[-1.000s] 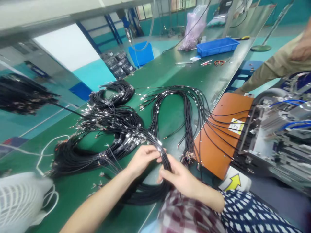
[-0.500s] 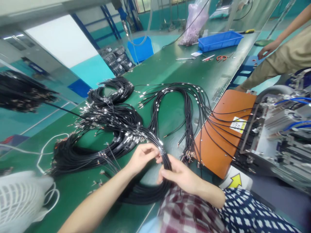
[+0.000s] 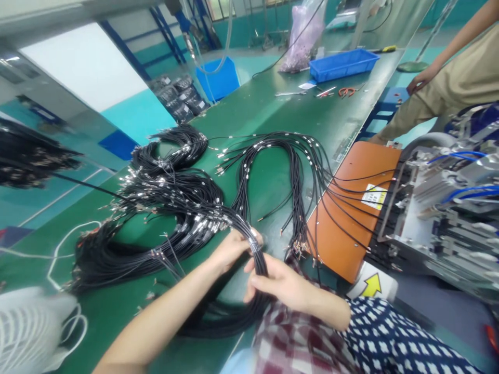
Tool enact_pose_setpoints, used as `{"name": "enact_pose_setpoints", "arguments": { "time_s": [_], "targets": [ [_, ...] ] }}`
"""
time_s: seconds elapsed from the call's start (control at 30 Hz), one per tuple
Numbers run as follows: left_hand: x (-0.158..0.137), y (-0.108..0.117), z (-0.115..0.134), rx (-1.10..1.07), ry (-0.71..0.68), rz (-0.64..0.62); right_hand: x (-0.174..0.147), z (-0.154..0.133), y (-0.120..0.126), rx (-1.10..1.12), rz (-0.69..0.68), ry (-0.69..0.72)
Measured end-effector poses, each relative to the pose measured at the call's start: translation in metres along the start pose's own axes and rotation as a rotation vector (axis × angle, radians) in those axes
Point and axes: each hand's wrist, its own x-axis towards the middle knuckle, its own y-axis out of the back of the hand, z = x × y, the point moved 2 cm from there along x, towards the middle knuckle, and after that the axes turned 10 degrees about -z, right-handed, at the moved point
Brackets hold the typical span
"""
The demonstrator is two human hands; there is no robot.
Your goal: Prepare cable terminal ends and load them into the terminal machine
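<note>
A thick bundle of black cables (image 3: 249, 228) with pale sleeves curves down in front of me. My right hand (image 3: 284, 283) wraps around it, thumb across the front. My left hand (image 3: 233, 249) is closed on the same bundle just above, its fingertips partly hidden behind the cables. Below my hands the bundle bends left into a loop lying close to the table's near edge. To the left, more coiled cables (image 3: 128, 254) lie heaped, their ends touching the upper part of the held bundle.
Another cable bunch (image 3: 298, 187) arches over the green table (image 3: 268, 111). Several cables run across an orange plate (image 3: 346, 208) into a machine (image 3: 436, 208) on the right. Behind are a blue tray (image 3: 343, 66) and red-handled pliers (image 3: 346, 92). Another person's hand (image 3: 421, 80) hangs at far right.
My left hand has moved from a pinch beside the bundle to reaching behind it. My right hand keeps its grip. The whole view has shifted slightly.
</note>
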Motion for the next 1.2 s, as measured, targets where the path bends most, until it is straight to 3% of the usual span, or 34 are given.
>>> {"name": "enact_pose_setpoints", "arguments": {
  "time_s": [0.1,0.17,0.23,0.3,0.37,0.43,0.5,0.57,0.7,0.77,0.9,1.0,1.1,1.2],
  "targets": [
    [-0.025,0.016,0.005,0.166,-0.052,0.195,0.0,0.001,0.0,-0.004,0.006,-0.014],
    [-0.044,0.019,0.018,0.381,-0.201,0.374,0.0,0.001,-0.002,-0.012,0.007,-0.018],
    [-0.055,0.01,0.039,0.715,-0.417,0.463,0.0,0.0,-0.003,-0.043,0.007,-0.018],
    [-0.056,-0.007,0.059,1.089,-0.545,0.406,0.0,-0.001,-0.002,-0.12,0.008,-0.013],
    [-0.047,-0.023,0.074,1.341,-0.494,0.277,0.0,-0.001,-0.002,-0.203,0.007,-0.009],
    [-0.036,-0.032,0.084,1.435,-0.374,0.13,-0.001,-0.002,-0.002,-0.248,0.004,-0.012],
    [-0.029,-0.035,0.087,1.362,-0.311,-0.012,-0.002,-0.002,-0.002,-0.244,0.003,-0.015],
    [-0.029,-0.031,0.087,1.199,-0.344,-0.054,-0.002,-0.002,-0.002,-0.228,0.01,-0.016],
    [-0.051,-0.005,0.077,0.925,-0.538,0.147,0.0,0.002,0.002,-0.113,0.038,0.025],
    [-0.063,0.008,0.064,0.899,-0.535,0.182,0.001,0.004,0.003,-0.059,0.033,0.053],
    [-0.068,0.026,0.026,0.892,-0.242,0.086,0.001,0.001,0.001,-0.027,0.006,0.057],
    [-0.056,0.031,0.005,0.707,-0.057,0.032,0.001,-0.004,-0.002,-0.026,0.002,0.029],
    [-0.048,0.033,0.007,0.59,-0.021,0.024,0.001,-0.005,-0.003,-0.039,0.002,0.016],
    [-0.056,0.036,0.028,0.412,0.035,-0.026,-0.001,-0.003,-0.001,-0.031,0.03,0.018]
  ]
}}
